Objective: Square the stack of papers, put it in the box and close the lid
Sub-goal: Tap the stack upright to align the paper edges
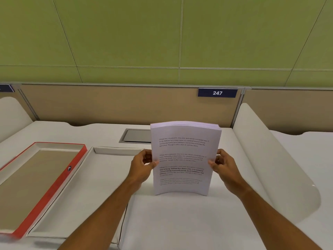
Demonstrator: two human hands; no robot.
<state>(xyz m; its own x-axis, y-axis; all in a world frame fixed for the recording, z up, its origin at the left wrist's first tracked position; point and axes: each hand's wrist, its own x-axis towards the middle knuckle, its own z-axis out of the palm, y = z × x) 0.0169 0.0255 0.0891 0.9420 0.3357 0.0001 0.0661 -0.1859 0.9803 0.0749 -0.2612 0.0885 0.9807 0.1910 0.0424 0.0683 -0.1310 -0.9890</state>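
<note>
The stack of papers (183, 159) stands tall on the desk (180, 222), long side up. The left hand (142, 166) and right hand (224, 167) hold its sides. The open box (84, 186) lies at nine o'clock, nearer the left hand.

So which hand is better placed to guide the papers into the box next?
Probably the left hand. It grips the stack of papers on the edge facing the open box, which lies to the left. The right hand holds the far edge and would likely follow.
</note>
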